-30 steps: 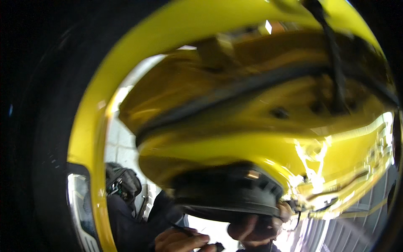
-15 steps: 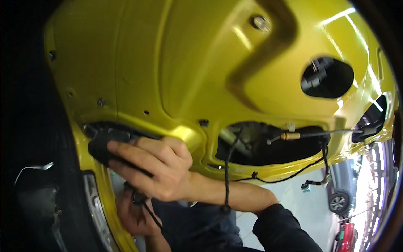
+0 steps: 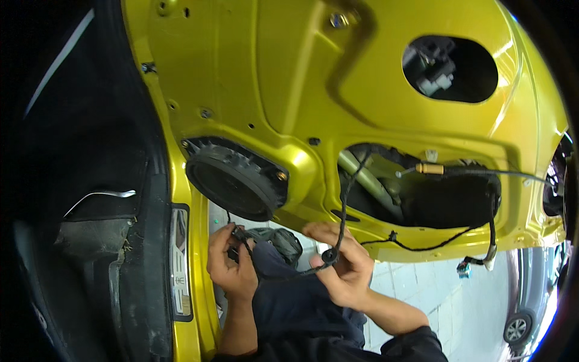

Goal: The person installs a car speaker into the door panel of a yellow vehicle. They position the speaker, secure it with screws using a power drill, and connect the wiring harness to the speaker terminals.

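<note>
A round black speaker (image 3: 232, 181) is seated in the yellow car door panel (image 3: 271, 78). Below it, my left hand (image 3: 232, 265) pinches a small black wiring connector (image 3: 239, 234) at the end of a taped black wiring harness (image 3: 345, 205). That harness runs out of the large door opening and sags across to my left hand. Behind it is my right hand (image 3: 350, 265), thumb and fingers apart and partly curled, next to a round black grommet (image 3: 330, 256) on the harness. The grommet seems unheld, though the harness hides part of the fingers.
A cable with a tan sleeve (image 3: 430, 169) crosses the door opening. Another connector (image 3: 463, 268) dangles at the right. The door sill (image 3: 181, 265) and dark car interior lie left. A grey car (image 3: 534, 289) stands on the tiled floor beyond.
My right hand has come off the speaker and moved right and down to the harness. My left hand still holds the connector. The view has shifted, and the whole speaker now shows.
</note>
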